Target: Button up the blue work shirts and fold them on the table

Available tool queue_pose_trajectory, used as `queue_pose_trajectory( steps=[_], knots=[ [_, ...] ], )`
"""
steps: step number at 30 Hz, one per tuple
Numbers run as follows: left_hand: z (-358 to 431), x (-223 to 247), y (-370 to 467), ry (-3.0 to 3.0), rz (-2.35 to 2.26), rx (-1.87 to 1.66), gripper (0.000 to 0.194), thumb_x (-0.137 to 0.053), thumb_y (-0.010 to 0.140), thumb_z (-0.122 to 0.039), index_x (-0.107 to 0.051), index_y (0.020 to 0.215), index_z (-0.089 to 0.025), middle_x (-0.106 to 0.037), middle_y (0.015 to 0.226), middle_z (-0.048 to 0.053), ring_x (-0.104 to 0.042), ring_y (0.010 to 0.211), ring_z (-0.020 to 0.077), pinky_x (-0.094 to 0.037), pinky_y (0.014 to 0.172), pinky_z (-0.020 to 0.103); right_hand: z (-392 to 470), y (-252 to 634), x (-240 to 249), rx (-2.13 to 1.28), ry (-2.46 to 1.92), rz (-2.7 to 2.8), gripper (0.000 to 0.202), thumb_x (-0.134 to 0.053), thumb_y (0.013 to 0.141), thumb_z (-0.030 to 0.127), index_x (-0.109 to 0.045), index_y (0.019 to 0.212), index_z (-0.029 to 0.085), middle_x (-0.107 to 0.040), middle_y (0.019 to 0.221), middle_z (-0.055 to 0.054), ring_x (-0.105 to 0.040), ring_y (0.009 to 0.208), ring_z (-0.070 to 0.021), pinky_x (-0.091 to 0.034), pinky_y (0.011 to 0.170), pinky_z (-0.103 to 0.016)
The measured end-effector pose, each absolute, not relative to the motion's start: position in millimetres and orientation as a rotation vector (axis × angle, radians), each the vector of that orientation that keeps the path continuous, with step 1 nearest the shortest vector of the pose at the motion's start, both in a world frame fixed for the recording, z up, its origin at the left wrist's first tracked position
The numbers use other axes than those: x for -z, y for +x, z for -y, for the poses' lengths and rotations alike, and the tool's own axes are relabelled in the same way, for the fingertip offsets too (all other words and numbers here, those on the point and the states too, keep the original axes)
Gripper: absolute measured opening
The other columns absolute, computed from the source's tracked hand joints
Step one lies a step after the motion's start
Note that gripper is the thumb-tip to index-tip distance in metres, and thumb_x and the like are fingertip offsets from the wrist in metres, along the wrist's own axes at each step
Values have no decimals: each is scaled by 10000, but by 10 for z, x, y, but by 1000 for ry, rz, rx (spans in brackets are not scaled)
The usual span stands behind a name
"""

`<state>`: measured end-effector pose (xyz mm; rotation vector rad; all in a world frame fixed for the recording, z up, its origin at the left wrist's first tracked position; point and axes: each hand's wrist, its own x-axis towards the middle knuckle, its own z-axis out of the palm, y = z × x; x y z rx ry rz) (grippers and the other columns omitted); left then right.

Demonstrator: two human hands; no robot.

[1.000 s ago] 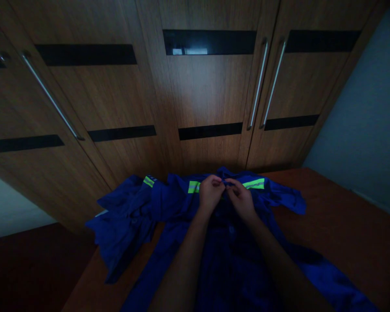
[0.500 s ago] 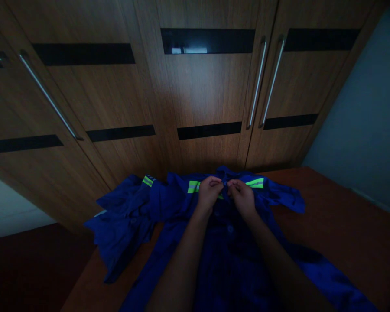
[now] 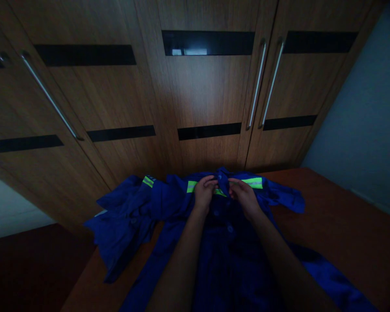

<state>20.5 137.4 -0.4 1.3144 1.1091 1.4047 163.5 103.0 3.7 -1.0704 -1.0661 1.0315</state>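
Both left hand and right hand curled against blue garment, any pinch too dim to tell.

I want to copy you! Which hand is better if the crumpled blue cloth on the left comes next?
Left, I think. The left hand is nearer the crumpled cloth; the right hand is farther across. Both hold the blue garment, though, so left would let go first.

The reddish-brown surface carried a blue garment, spread out, and rumpled blue cloth by the left edge; I couldn't tell if they were 1 piece.
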Motion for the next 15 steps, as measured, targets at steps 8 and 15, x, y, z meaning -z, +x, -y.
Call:
queue_pose_trajectory(
  steps=[8,15],
  knots=[
    [-1283,-194,-276,1589,-1290,-1240,176,-568,742,-169,-648,900,-164,-713,874,75,-663,786,162,-497,677,254,-930,2125,79,-915,-1287,1052,329,-652,669,442,-664,830,156,-643,652,-30,-562,552,-138,-430,521,-259],
    [-643,-396,-863,1980,-1603,-863,92,-588,739,-242,-677,717,-227,-690,732,14,-627,712,177,-426,678,247,-585,2718,245,-777,-1541,1209,253,-623,689,433,-679,784,205,-694,747,-57,-624,663,-201,-436,567,-284]
  ],
)
